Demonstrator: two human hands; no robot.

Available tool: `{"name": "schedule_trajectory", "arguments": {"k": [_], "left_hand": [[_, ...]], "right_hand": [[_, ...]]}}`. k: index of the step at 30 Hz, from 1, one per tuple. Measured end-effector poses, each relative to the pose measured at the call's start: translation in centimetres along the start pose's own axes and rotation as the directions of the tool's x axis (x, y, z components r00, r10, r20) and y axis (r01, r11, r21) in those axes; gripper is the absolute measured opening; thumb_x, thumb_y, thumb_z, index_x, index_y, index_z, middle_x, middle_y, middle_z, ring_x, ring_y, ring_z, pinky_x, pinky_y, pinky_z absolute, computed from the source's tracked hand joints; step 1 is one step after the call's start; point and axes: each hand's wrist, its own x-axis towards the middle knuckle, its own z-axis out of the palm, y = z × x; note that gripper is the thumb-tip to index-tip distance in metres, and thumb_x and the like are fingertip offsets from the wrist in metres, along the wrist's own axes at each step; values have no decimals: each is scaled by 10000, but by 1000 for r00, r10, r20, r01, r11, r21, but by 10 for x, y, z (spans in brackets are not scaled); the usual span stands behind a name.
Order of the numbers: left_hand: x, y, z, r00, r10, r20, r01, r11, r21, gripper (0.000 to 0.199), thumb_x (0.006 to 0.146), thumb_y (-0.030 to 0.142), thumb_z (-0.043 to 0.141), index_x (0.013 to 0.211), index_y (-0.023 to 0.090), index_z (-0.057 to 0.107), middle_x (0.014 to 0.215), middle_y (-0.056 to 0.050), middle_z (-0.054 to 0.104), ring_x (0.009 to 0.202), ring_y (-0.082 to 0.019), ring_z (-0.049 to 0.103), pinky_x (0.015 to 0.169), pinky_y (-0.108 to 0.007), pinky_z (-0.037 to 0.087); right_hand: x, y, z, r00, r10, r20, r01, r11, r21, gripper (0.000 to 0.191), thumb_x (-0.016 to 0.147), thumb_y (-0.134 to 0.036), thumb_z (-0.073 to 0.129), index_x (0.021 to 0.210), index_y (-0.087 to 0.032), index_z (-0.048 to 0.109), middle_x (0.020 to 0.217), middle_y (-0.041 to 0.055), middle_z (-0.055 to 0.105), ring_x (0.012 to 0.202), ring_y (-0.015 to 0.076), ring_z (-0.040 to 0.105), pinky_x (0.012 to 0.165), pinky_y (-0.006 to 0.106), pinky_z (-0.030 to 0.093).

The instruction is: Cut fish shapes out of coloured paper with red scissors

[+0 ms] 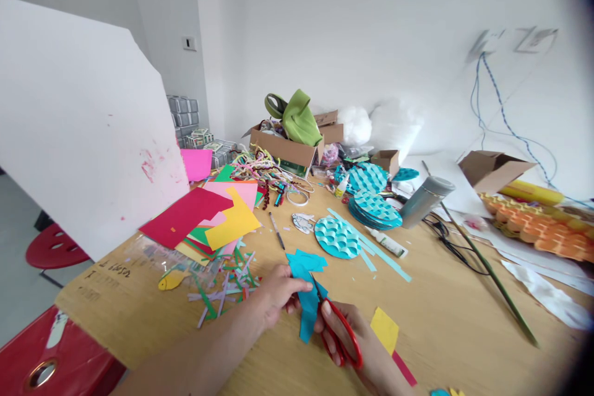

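Observation:
My left hand [279, 292] pinches a piece of blue paper [307, 294], thumb on top, just above the wooden table [223, 356]. Red-handled scissors [346, 331] are gripped in my right hand [349, 322], fingers through the loops. Their dark blades lie over the right side of the blue paper. More blue paper [309, 260] shows just beyond my left fingertips. Close by lie a dark pen [277, 232], a fish-shaped paper cut-out [302, 223] and a disc with wavy light-blue paper strips [336, 237].
Coloured paper sheets [185, 213] and thin paper scraps [225, 288] cover the left side. Stacked blue discs [375, 207], a glue bottle [388, 242] and a grey cylinder [426, 201] stand right of centre. A long green stick [492, 278] lies at right. Behind is a cardboard box [283, 147].

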Motion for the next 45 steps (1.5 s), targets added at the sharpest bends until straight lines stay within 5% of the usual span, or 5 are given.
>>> {"name": "schedule_trajectory", "arguments": {"k": [37, 45], "left_hand": [[-3, 6, -3, 999, 20, 40, -22, 998, 57, 227, 576, 334, 634, 676, 140, 572, 508, 33, 495, 407, -63, 379, 375, -209, 199], [-3, 7, -1, 1000, 11, -22, -10, 999, 44, 234, 553, 329, 639, 669, 137, 568, 508, 30, 497, 430, -69, 399, 398, -215, 196]], "right_hand": [[-1, -2, -6, 998, 15, 54, -12, 998, -57, 576, 774, -692, 465, 675, -136, 582, 356, -61, 427, 312, 50, 323, 394, 205, 213], [-1, -1, -5, 998, -1, 60, 2, 1000, -22, 550, 806, -657, 458, 678, -136, 580, 355, -69, 416, 311, 44, 307, 398, 203, 206]]}}
